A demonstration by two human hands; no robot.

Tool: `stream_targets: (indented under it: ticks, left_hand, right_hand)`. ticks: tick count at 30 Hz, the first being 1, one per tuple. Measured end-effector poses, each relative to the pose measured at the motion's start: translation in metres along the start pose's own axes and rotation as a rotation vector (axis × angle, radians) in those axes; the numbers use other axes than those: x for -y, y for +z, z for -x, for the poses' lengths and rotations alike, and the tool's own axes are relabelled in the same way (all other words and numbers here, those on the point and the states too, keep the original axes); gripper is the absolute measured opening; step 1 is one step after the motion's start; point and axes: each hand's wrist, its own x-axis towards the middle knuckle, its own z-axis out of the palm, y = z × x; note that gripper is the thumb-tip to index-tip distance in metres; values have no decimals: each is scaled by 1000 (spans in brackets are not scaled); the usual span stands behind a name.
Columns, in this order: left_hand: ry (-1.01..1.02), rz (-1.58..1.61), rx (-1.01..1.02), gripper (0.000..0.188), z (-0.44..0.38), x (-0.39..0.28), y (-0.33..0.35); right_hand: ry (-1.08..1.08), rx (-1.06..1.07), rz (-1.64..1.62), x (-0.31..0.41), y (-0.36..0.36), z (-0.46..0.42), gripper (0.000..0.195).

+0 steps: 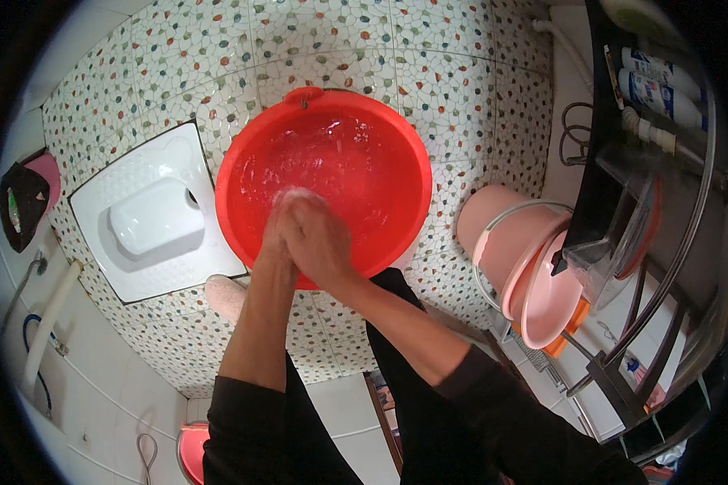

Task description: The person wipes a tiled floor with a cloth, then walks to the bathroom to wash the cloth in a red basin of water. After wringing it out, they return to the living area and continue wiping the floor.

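A large round red plastic basin (426, 182) with water in it stands on the tiled floor. Over the lower left of the water my left hand (277, 227) and my right hand (316, 233) are pressed together. White foam or splashing water, blurred, shows at their far side. Whether anything lies between the palms is hidden. Both forearms reach across the basin's near rim, with dark sleeves pushed up.
A white squat toilet (158, 212) is set in the floor at the left. Pink buckets and basins (503, 242) stand at the right beside a rack (704, 200) with bottles. A pink slipper (225, 296) shows near my left forearm. At lower left is another pink basin (193, 448).
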Motion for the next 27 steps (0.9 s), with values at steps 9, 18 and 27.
stream_targets:
  ticks: [9,18,27]
  left_hand:
    - [48,-109,-550,46,17,14,89]
    - [-85,-12,-268,71,23,-12,93]
    - [196,-1273,-66,40,-1,-8,48]
  right_hand:
    - [253,-42,277,-86,6,-82,49]
    - [119,232,-313,-96,-16,-62,33]
    - [-160,159,-215,-4,-26,7,22]
